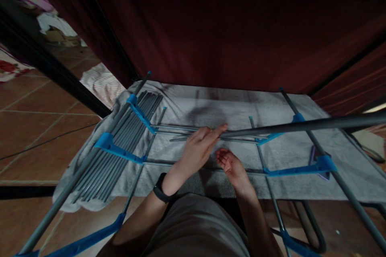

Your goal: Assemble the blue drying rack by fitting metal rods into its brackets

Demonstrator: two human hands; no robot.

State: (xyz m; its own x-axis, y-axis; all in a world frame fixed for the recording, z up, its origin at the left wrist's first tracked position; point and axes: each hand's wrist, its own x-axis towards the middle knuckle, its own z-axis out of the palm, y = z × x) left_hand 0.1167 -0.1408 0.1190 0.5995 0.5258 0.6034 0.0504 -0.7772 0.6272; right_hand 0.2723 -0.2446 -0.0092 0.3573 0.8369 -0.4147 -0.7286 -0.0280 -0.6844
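My left hand [199, 146], with a black band at the wrist, reaches forward with fingers stretched out and touching the end of a long grey rod [304, 125] that runs off to the right. My right hand [229, 164] hovers just below it, palm up, fingers loosely curled, holding nothing. Both hands are inside a grey metal rack frame [319, 148] with blue plastic connectors [119, 148]. Thin grey crossbars [181, 129] lie under my left hand.
A bundle of several loose grey rods [123, 144] lies on a grey towel [217, 104] at the left. A dark red curtain [229, 28] hangs behind. Brown tiled floor [39, 128] spreads to the left, with cloths [102, 82] on it.
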